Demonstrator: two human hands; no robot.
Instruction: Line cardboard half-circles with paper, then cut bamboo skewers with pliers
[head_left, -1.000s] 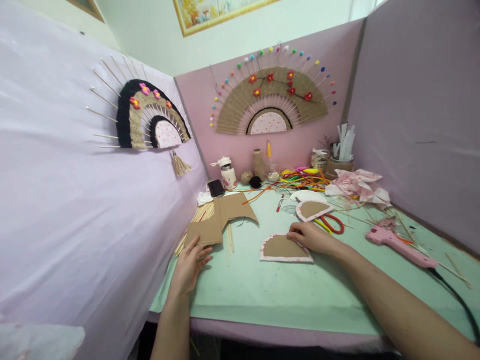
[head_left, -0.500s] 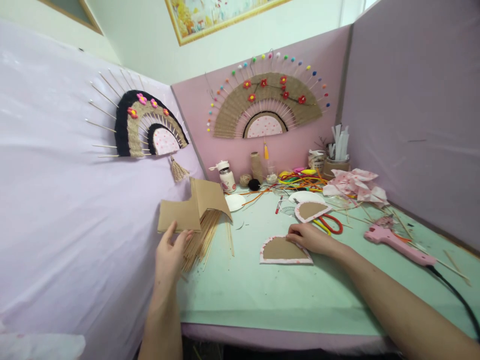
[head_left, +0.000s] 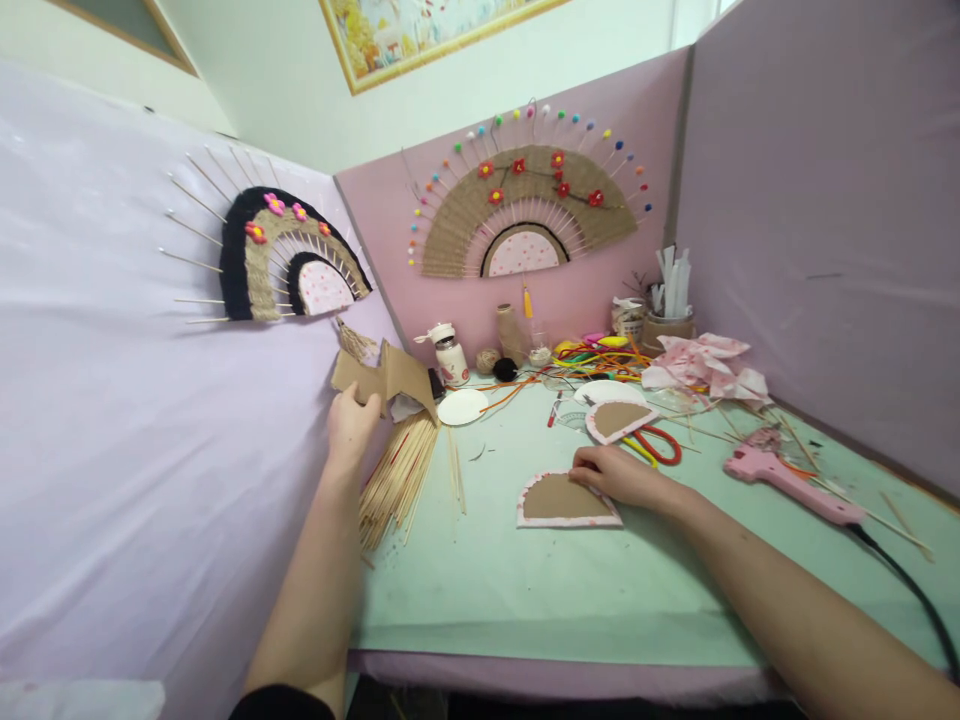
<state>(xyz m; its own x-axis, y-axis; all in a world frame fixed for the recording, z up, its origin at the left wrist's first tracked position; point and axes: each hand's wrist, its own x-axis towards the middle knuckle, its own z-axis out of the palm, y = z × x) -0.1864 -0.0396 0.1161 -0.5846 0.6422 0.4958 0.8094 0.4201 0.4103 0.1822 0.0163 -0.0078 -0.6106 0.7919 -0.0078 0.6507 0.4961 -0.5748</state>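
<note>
Working remotely, I grip bent brown cardboard (head_left: 409, 378) with my left hand (head_left: 354, 418) near pale wooden sticks (head_left: 401, 475) (a low drag could scatter them); my right hand (head_left: 619, 474), grip unclear, touches a half-round, pink-edged cardboard panel (head_left: 553, 502) on mint-green cloth (head_left: 480, 585).

Panel 1 (head_left: 559, 500) lies at the centre of the table (head_left: 480, 590). Panel 2 (head_left: 621, 420) lies behind it, to the right. The scissors handles (head_left: 678, 448) lie between Panel 2 and the glue gun (head_left: 795, 484), at far right. The stick bundle (head_left: 401, 480) lies at left, with a plate (head_left: 463, 407) behind it, to the right. The bottle (head_left: 451, 361) stands behind the plate.
</note>
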